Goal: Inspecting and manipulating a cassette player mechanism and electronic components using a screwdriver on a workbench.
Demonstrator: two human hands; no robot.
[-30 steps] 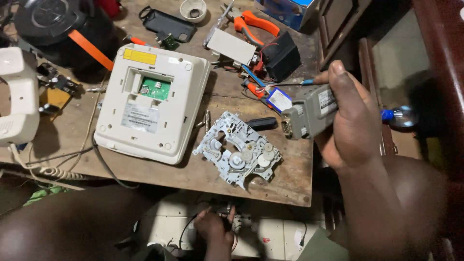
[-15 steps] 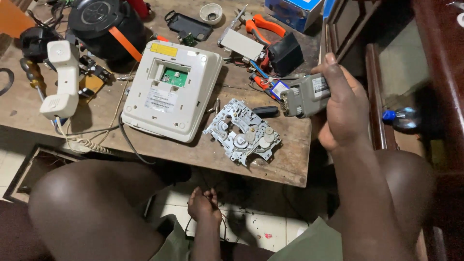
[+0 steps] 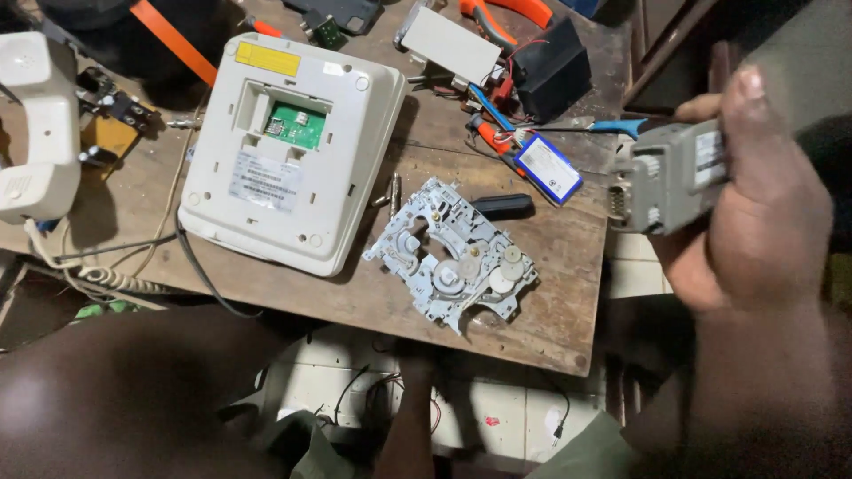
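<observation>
My right hand (image 3: 754, 213) is at the right edge, off the table's right side, gripping a grey box-shaped electronic module (image 3: 666, 177) with a multi-pin connector on its left end. My thumb lies across its top. A dark limb that seems to be my left arm (image 3: 410, 417) runs from the bottom up to the table's front edge. Its hand is lost in shadow there. On the wooden table (image 3: 568, 266) lie a grey mechanical deck with white gears (image 3: 453, 257) and an upturned white telephone base (image 3: 284, 151) showing a green circuit board (image 3: 297, 124).
A white handset (image 3: 35, 124) with a coiled cord lies at the left. A blue-and-white battery pack (image 3: 548, 167), black block (image 3: 550, 66), orange pliers (image 3: 506, 13), small black cylinder (image 3: 501, 207) and loose wires sit at the back. White floor tiles (image 3: 497, 417) show below. My knee (image 3: 133, 390) is at bottom left.
The view has closed in on the table. My right hand with the grey module now sits larger and further right. The limb below the table has slid further under its edge.
</observation>
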